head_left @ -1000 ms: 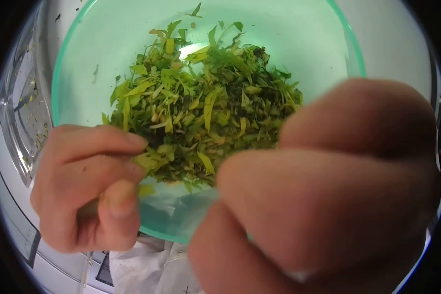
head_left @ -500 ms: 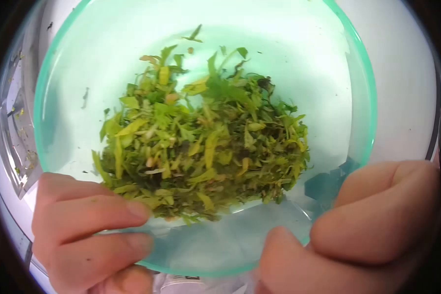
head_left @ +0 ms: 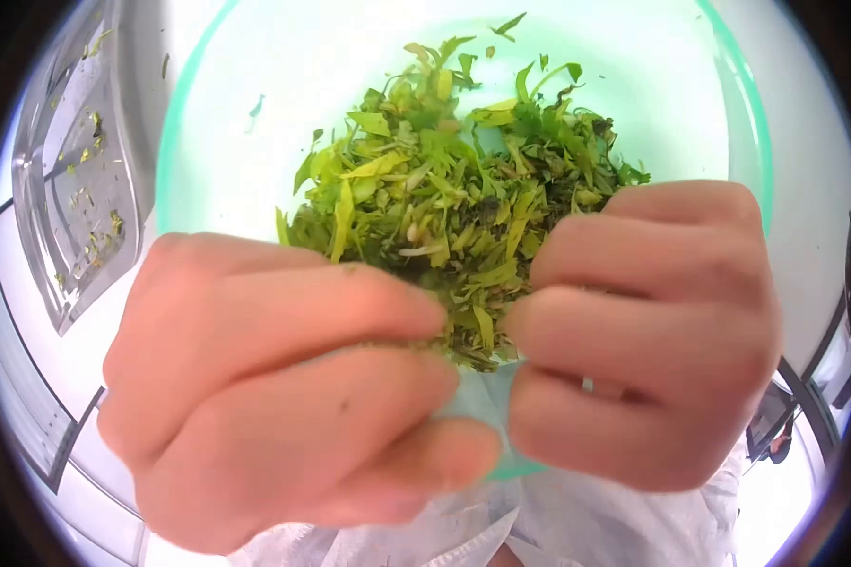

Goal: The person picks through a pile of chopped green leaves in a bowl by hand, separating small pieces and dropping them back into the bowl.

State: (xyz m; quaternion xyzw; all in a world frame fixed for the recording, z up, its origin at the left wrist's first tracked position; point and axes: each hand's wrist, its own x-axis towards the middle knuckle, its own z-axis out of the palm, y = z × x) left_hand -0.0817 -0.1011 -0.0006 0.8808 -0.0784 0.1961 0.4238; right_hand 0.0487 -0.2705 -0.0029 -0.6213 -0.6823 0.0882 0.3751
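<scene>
Chopped green and yellowish leaves (head_left: 416, 180) lie heaped in a wide, see-through bowl with a green-tinted rim (head_left: 167, 180). My left hand (head_left: 284, 387) is over the near left part of the bowl, its fingers curled and pressed together. Close beside it on the right, my right hand (head_left: 648, 335) is closed too, knuckles up, above the near right edge of the heap. Only a small gap parts the fingertips of the two hands. Whatever lies inside either grip is hidden. A few loose leaf bits (head_left: 509, 26) lie on the bowl's far side.
At the left stands a clear, shiny tray (head_left: 128, 113) with scattered leaf scraps in it. The bowl rests on a white surface (head_left: 808, 274). White cloth (head_left: 577, 529) shows below my hands, and a dark object (head_left: 775, 425) is at the lower right.
My hands have come together over the bowl's near side; the right hand has moved left and turned knuckles up. The view has shifted, so the bowl appears farther right and higher.
</scene>
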